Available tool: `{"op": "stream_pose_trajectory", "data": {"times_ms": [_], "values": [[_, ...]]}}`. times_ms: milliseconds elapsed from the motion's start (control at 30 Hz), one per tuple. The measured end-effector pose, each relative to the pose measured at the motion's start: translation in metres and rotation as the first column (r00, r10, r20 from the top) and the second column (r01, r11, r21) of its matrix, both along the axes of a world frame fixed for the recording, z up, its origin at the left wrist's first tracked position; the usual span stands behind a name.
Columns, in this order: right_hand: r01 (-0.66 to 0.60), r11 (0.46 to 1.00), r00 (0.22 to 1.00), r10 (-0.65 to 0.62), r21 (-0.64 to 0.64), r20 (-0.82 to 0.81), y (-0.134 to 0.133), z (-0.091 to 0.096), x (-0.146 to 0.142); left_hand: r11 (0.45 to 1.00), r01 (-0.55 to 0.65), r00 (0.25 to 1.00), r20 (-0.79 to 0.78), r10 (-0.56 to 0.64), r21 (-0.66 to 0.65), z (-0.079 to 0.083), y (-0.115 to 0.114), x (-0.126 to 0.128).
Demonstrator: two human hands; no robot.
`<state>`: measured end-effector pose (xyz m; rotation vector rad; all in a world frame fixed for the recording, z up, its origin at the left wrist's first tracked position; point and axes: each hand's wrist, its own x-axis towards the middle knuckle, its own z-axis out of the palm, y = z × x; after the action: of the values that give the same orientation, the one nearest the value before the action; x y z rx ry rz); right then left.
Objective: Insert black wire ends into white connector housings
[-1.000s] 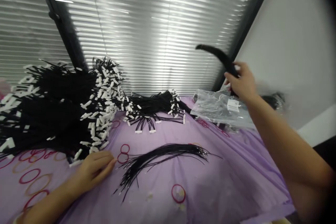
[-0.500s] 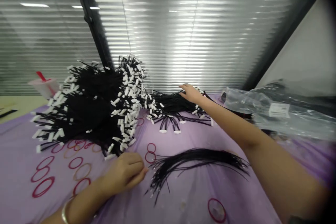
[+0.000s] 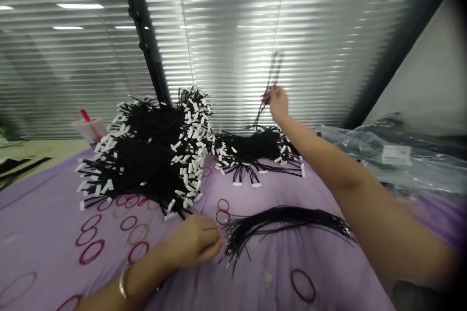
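My right hand [image 3: 277, 104] is raised above the smaller bundle, pinching a few thin black wires [image 3: 273, 74] that stick up from its fingers. That smaller bundle of black wires with white tags [image 3: 255, 148] lies on the purple cloth [image 3: 54, 252]. My left hand [image 3: 193, 242] rests on the cloth with its fingers curled, right next to the tips of a loose sheaf of thin black wires [image 3: 280, 221]. Behind it rises a large heap of black wires with white tags [image 3: 156, 155].
A clear plastic bag with a white label [image 3: 386, 155] lies at the right of the cloth. Red and tan rings mark the cloth. A plastic cup with a red straw [image 3: 89, 129] stands beyond the far left edge, before slatted blinds [image 3: 237, 34].
My right hand has risen from the smaller bundle and now holds thin wires up high. The view has shifted slightly. My left hand stays nearly where it was.
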<state>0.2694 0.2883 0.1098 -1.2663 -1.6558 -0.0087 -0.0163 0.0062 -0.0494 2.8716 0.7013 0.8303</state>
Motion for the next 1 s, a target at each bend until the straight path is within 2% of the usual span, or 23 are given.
{"op": "stream_pose_trajectory", "data": {"times_ms": [67,133,167,233,267,300,333,367,400,433,467,567,667,700,767,833,867,933,1000], "values": [[0.061,0.997,0.997,-0.058,0.049,-0.052,-0.014,0.047,0.015,0.995,0.015,0.999,0.03,-0.012,-0.094,0.0,0.0,-0.001],[0.086,0.989,0.995,-0.08,0.118,-0.051,-0.039,0.071,0.026,0.975,0.014,0.997,0.081,0.004,-0.22,0.002,-0.001,0.001],[0.058,0.976,0.998,-0.063,0.212,0.02,-0.055,0.071,0.03,0.958,0.007,0.993,0.112,0.027,-0.287,0.003,-0.002,0.003],[-0.119,0.916,0.957,0.003,0.384,0.291,-0.092,0.051,0.035,0.908,-0.02,0.977,0.183,0.106,-0.418,0.01,-0.005,0.012],[-0.19,0.9,0.929,0.035,0.393,0.369,-0.112,0.032,0.036,0.836,-0.013,0.944,0.269,0.191,-0.548,0.014,-0.006,0.018],[-0.252,0.888,0.897,0.066,0.385,0.436,-0.13,0.009,0.037,0.721,0.032,0.883,0.357,0.304,-0.693,0.02,-0.007,0.026],[-0.349,0.856,0.841,0.107,0.382,0.53,-0.147,-0.016,0.037,0.556,0.127,0.793,0.421,0.44,-0.821,0.026,-0.008,0.034],[-0.452,0.815,0.769,0.151,0.361,0.621,-0.16,-0.04,0.036,0.372,0.26,0.689,0.441,0.575,-0.891,0.032,-0.008,0.042],[-0.505,0.795,0.727,0.183,0.335,0.662,-0.17,-0.062,0.036,0.249,0.356,0.624,0.428,0.654,-0.901,0.038,-0.007,0.05],[-0.54,0.781,0.691,0.197,0.315,0.695,-0.176,-0.081,0.036,0.169,0.422,0.584,0.409,0.701,-0.891,0.043,-0.004,0.057],[-0.562,0.772,0.664,0.207,0.297,0.719,-0.179,-0.096,0.037,0.143,0.439,0.574,0.399,0.715,-0.887,0.046,-0.001,0.063],[-0.581,0.777,0.616,0.225,0.242,0.755,-0.174,-0.12,0.04,0.132,0.423,0.532,0.364,0.765,-0.896,0.048,0.018,0.074],[-0.6,0.786,0.543,0.263,0.149,0.798,-0.166,-0.123,0.039,0.146,0.381,0.484,0.332,0.81,-0.913,0.037,0.039,0.074],[-0.588,0.799,0.541,0.269,0.129,0.797,-0.167,-0.123,0.036,0.155,0.365,0.474,0.327,0.818,-0.918,0.032,0.044,0.073],[-0.528,0.843,0.613,0.292,0.105,0.734,-0.177,-0.123,0.027,0.184,0.33,0.465,0.329,0.822,-0.926,0.021,0.05,0.07],[-0.505,0.862,0.683,0.426,-0.038,0.593,-0.195,-0.126,0.015,0.23,0.292,0.468,0.349,0.812,-0.928,0.012,0.05,0.067],[-0.526,0.837,0.683,0.522,-0.152,0.511,-0.204,-0.129,0.007,0.251,0.278,0.479,0.361,0.801,-0.927,0.008,0.049,0.065],[-0.576,0.739,0.638,0.673,-0.349,0.374,-0.219,-0.136,-0.008,0.286,0.263,0.506,0.384,0.772,-0.922,0.004,0.045,0.062],[-0.581,0.679,0.61,0.728,-0.449,0.313,-0.227,-0.146,-0.023,0.306,0.259,0.529,0.4,0.749,-0.916,0.003,0.04,0.059]]}}
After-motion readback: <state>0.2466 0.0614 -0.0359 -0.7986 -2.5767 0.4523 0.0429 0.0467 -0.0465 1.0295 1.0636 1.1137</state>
